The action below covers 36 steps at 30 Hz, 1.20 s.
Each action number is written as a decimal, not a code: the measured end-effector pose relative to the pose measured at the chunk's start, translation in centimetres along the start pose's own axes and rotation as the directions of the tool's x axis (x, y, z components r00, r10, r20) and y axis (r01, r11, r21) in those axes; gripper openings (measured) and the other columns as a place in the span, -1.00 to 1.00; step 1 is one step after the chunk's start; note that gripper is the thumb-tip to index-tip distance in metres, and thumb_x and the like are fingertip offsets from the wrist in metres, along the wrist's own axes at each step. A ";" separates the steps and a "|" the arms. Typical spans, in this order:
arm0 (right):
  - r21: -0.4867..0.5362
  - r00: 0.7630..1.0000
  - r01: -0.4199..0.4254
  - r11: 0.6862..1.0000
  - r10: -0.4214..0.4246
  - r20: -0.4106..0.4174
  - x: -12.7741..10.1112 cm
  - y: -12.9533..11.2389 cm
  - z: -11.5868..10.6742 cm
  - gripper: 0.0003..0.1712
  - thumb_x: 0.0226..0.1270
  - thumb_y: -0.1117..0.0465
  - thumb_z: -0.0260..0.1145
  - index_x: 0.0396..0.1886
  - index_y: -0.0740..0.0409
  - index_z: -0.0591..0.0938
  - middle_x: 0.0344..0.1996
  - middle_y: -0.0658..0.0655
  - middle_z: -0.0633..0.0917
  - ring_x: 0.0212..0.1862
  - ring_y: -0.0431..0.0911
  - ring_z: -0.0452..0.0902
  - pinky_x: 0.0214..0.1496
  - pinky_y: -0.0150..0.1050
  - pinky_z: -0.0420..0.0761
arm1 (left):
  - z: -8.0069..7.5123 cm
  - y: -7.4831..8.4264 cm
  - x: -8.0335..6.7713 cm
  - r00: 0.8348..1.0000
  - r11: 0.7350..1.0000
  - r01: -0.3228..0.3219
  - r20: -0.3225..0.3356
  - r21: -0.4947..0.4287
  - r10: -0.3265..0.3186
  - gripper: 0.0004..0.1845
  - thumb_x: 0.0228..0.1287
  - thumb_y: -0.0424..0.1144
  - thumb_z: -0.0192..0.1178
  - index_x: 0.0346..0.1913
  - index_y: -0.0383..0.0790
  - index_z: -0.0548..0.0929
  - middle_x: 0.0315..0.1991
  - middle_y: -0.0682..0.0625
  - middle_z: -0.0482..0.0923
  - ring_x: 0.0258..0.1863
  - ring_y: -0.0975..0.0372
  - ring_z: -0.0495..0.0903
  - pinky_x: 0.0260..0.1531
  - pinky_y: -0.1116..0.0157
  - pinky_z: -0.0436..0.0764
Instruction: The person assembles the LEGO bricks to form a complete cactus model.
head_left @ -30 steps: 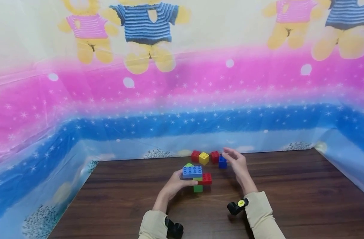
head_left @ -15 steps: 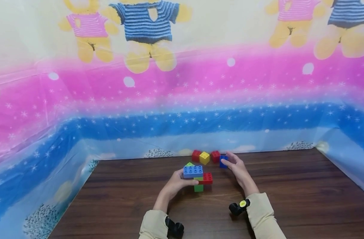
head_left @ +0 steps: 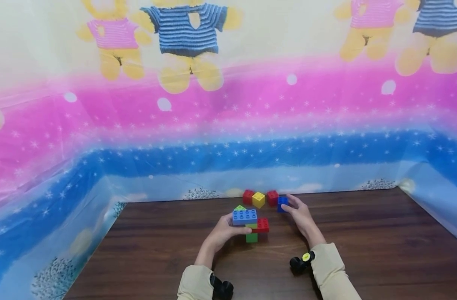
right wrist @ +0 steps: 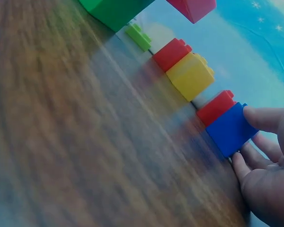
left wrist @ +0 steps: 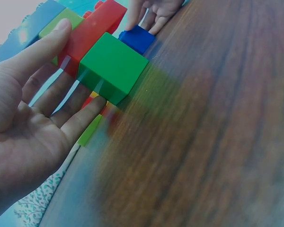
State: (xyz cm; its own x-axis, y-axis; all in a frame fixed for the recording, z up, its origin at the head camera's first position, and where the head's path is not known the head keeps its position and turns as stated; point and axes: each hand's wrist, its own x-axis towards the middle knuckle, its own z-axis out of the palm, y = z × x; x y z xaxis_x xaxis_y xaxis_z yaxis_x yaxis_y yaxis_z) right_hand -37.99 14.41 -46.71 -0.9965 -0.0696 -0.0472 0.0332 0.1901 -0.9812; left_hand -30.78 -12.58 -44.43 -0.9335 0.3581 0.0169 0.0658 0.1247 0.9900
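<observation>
My left hand (head_left: 222, 231) grips a stack of toy building bricks. On top is a light blue brick (head_left: 245, 216), over a lime layer (left wrist: 61, 23). Below that a red brick (head_left: 263, 225) juts right, and a green brick (left wrist: 113, 68) forms the base, close to the tabletop. The thumb lies along the near side of the stack, its fingers behind. My right hand (head_left: 302, 215) pinches a small dark blue brick (right wrist: 231, 130) between thumb and fingers, low at the table. In the right wrist view, the thumb is at its upper edge.
Beside the dark blue brick stands a red brick (head_left: 273, 197). Further left are a yellow brick (head_left: 258, 200) and another red brick (head_left: 248, 196). A flat lime brick (right wrist: 138, 37) lies behind the stack. A printed cloth (head_left: 213, 166) borders the wooden table (head_left: 157, 241) at the back.
My right hand has come down to the dark blue brick, its thumb and fingers closing on it. My left hand keeps the stack in much the same place.
</observation>
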 end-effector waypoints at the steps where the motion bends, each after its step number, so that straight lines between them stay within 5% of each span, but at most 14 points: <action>1: 0.001 1.000 0.004 1.000 -0.004 -0.001 0.0 0.1 -0.1 -0.28 0.47 0.19 0.15 0.52 0.19 0.13 0.49 0.39 0.14 0.54 0.21 -0.01 0.53 0.13 0.13 | 0.0 0.0 0.0 1.000 1.000 0.001 -0.003 -0.001 -0.001 -0.42 0.20 -0.20 0.37 0.26 -0.25 0.48 0.16 -0.16 0.60 0.14 0.16 0.59 0.30 0.07 0.48; 20: -0.021 0.998 0.019 1.000 -0.020 -0.062 0.2 0.4 0.2 -0.36 0.43 0.17 0.21 0.44 0.19 0.29 0.42 0.38 0.30 0.46 0.21 0.20 0.46 0.11 0.30 | -0.1 -0.2 0.0 1.000 1.000 0.008 -0.009 0.000 -0.008 -0.40 0.20 -0.16 0.37 0.28 -0.23 0.47 0.17 -0.14 0.60 0.17 0.14 0.58 0.32 0.04 0.45; 36: 0.010 0.983 0.116 0.993 -0.113 -0.146 -0.3 -1.1 1.4 -0.33 0.35 0.01 0.31 0.37 0.16 0.39 0.36 0.32 0.42 0.40 0.16 0.34 0.39 0.06 0.42 | 0.1 -0.4 0.0 1.000 1.000 -0.004 -0.014 -0.001 0.004 -0.42 0.21 -0.17 0.37 0.27 -0.23 0.48 0.17 -0.15 0.60 0.15 0.15 0.58 0.31 0.05 0.46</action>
State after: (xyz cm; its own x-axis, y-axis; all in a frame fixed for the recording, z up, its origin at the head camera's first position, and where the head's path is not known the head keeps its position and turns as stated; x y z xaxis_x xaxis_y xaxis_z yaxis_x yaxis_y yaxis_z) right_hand -37.62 12.88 -45.87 -0.9944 0.0525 0.0922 -0.0820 0.1712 -0.9818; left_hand -30.74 -12.55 -44.80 -0.9379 0.3461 0.0227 0.0692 0.1226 0.9900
